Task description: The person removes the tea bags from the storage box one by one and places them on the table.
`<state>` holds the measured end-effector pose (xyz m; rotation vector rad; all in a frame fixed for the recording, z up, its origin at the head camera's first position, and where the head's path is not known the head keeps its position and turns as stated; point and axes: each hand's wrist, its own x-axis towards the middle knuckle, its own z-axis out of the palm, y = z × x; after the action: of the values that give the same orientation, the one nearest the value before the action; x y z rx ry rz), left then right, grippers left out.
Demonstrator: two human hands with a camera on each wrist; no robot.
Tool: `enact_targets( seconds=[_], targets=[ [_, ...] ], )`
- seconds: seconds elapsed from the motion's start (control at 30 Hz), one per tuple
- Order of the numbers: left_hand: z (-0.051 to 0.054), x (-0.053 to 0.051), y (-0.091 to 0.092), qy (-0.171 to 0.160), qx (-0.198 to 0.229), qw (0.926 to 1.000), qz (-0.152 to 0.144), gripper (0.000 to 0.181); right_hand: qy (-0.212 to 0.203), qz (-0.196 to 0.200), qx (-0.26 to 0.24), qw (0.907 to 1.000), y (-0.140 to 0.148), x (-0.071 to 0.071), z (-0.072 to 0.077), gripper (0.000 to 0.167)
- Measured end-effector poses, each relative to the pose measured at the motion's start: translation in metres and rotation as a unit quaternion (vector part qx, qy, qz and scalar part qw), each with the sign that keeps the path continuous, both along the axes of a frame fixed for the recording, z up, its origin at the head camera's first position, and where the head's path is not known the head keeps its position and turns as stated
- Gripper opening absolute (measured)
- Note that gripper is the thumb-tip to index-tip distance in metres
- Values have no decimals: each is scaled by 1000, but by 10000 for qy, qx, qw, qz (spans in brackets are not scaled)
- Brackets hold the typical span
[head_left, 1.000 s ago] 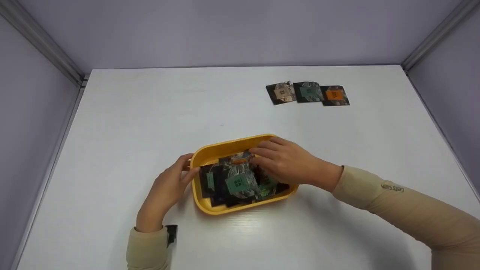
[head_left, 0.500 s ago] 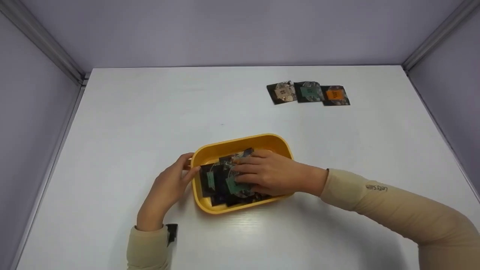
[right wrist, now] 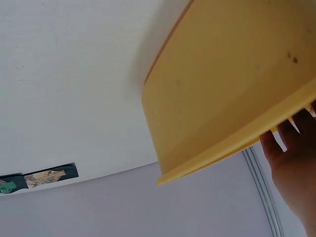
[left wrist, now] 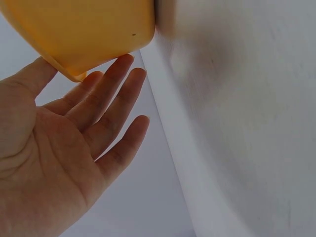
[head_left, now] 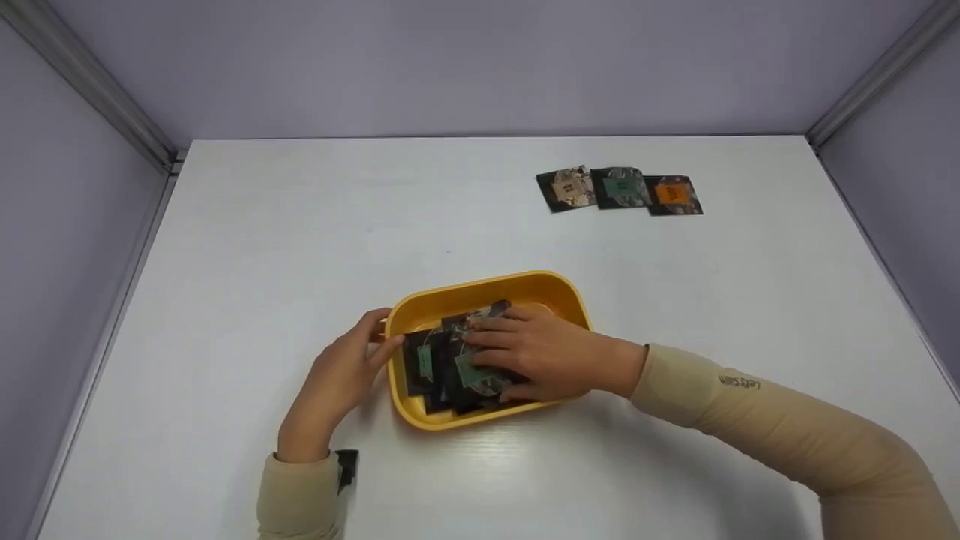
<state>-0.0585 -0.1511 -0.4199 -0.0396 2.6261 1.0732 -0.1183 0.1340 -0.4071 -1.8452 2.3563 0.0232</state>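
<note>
Judged by the layout, the work appears part-finished: three packets [head_left: 621, 191] are out on the white table [head_left: 247, 225], and a heap of packets [head_left: 472, 375] remains in the yellow tub [head_left: 465, 298]. Taking twelve as the table's far edge, the three lie in a row at one o'clock from the tub, bearing a tan label [head_left: 568, 187], a green label [head_left: 620, 187] and an orange label [head_left: 673, 194]; neighbours touch or slightly overlap, which of the two is unclear. The tub stands near mid-table, its contents overlapping loosely; a dark packet with a green strip [head_left: 424, 362] sits at the nine o'clock end. No count is possible, as the right hand [head_left: 536, 356] covers the three o'clock part. That hand's fingers lie extended and spread over the heap, with no grip visible. The left hand [head_left: 343, 371], at nine o'clock, holds the rim, thumb over the edge, fingers along the outside. A dark item [head_left: 347, 468] between seven and eight o'clock is partly hidden by the left sleeve [head_left: 298, 491] and cannot be identified.
</note>
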Motion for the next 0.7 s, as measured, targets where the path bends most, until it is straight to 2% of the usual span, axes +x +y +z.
enact_targets(
  seconds=[0.13,0.3,0.5,0.7],
  targets=[
    [0,-1,0,32,-1,10000,-59,52,192,228,-564,9980,1,-1,-1,41],
    [1,-1,0,16,4,10000,-94,53,746,525,-1426,9856,2,1,0,28],
    [0,0,-1,46,-1,10000,-82,51,1471,553,-1845,9702,2,5,5,21],
    [-1,1,-1,219,10,9997,-135,50,1693,490,-2316,9567,2,8,8,17]
  ],
)
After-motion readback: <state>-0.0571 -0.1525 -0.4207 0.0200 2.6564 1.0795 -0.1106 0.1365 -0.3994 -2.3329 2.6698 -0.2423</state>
